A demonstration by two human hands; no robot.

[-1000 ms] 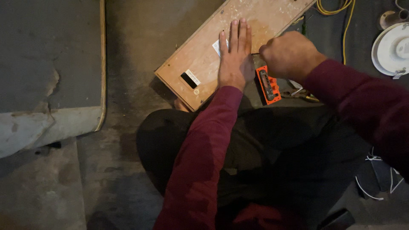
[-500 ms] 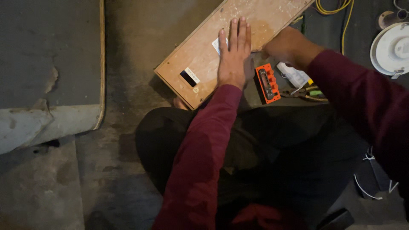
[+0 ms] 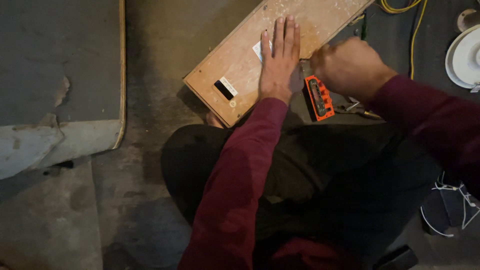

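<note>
**Flat palm on the board, fist at its edge**

Left hand (image 3: 278, 65) lies flat, fingers straight and close together, pressing on one wooden board (image 3: 265, 52) that rests slanted on the concrete floor (image 3: 150, 165); its fingertips cover part of a small white label (image 3: 261, 50). Right hand (image 3: 350, 66) is curled into a fist just beside the board's lower edge, near the left hand; whether it grips anything I cannot tell. One orange tool case (image 3: 319, 97) sits under that fist, touching the board's edge. One yellow cable (image 3: 414, 30) runs farther off, near one white round dish (image 3: 465, 57). One pair of pliers (image 3: 357, 110) lies beside the case.
</note>
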